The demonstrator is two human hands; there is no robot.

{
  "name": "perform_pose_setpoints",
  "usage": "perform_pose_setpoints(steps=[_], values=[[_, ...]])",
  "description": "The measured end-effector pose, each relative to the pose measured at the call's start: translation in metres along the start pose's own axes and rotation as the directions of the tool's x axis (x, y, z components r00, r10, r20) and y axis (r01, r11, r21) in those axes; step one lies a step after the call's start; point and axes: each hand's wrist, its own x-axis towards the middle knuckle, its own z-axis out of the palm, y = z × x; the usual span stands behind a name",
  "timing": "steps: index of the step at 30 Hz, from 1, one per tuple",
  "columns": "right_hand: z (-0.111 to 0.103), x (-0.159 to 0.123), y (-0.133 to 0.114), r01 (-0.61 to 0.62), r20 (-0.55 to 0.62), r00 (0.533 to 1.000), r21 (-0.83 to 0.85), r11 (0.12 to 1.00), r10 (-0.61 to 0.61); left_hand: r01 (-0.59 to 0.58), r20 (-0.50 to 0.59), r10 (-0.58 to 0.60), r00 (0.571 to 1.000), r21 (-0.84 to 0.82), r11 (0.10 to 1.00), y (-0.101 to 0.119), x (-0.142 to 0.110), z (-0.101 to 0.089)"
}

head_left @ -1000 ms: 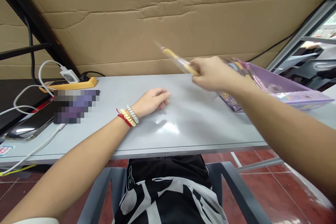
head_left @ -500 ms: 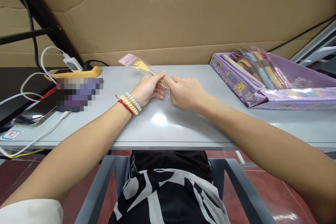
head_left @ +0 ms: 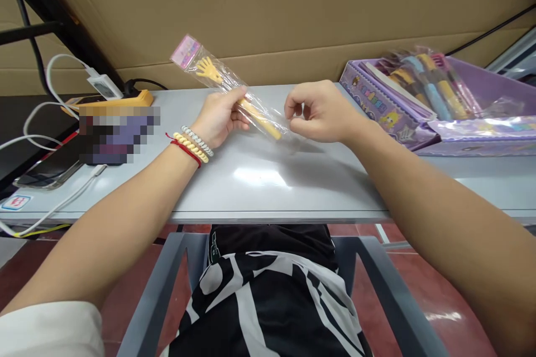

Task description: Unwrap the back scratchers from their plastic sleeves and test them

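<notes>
My left hand [head_left: 220,117] is closed, thumb on top, around the middle of a yellow back scratcher [head_left: 256,113] sealed in a clear plastic sleeve. The scratcher's small hand-shaped head points up and left, under the sleeve's pink header [head_left: 186,52]. Its handle slants down to the right, above the desk. Just right of the sleeve's lower end is my right hand [head_left: 320,111], fingers curled and a gap between thumb and forefinger. Nothing shows in its grasp.
A purple display box [head_left: 387,103] with several wrapped items stands at the right of the grey desk [head_left: 234,189]. At the left lie a yellow power strip [head_left: 142,99], a charger [head_left: 104,86], a phone [head_left: 50,170] and white cables. Cardboard [head_left: 272,11] rises behind.
My right hand brought the back scratcher from near the box to my left hand, which took hold of it. My right hand has since drawn back to the right.
</notes>
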Motion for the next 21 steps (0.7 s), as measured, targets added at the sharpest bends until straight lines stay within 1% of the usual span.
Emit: perform_pose_setpoints(steps=[2,5,8,12,17,21], values=[[-0.004,-0.001,-0.001,0.0,0.037,0.999,-0.002,1.0,0.0,-0.008,-0.012,0.008,1.0,0.003,1.0,-0.001,0.002,-0.001],[-0.002,-0.001,-0.001,0.015,0.07,0.997,-0.006,1.0,-0.015,-0.024,-0.043,0.024,0.999,-0.012,1.0,-0.001,0.004,-0.002],[0.006,0.0,0.003,0.024,0.03,0.999,-0.035,0.999,-0.023,-0.032,-0.077,0.03,0.997,-0.021,0.999,-0.001,0.004,-0.003],[0.014,0.001,0.006,0.037,-0.013,0.999,-0.053,0.998,-0.038,-0.031,-0.094,0.027,0.995,-0.048,0.998,-0.001,0.005,-0.004],[0.021,0.002,0.006,-0.001,-0.04,0.999,-0.101,0.995,-0.003,-0.003,-0.09,-0.003,0.996,-0.077,0.997,-0.004,0.006,-0.003],[0.027,0.004,0.004,-0.032,-0.043,0.999,-0.092,0.995,0.028,0.023,-0.069,-0.029,0.997,-0.077,0.997,-0.008,0.007,-0.001]])
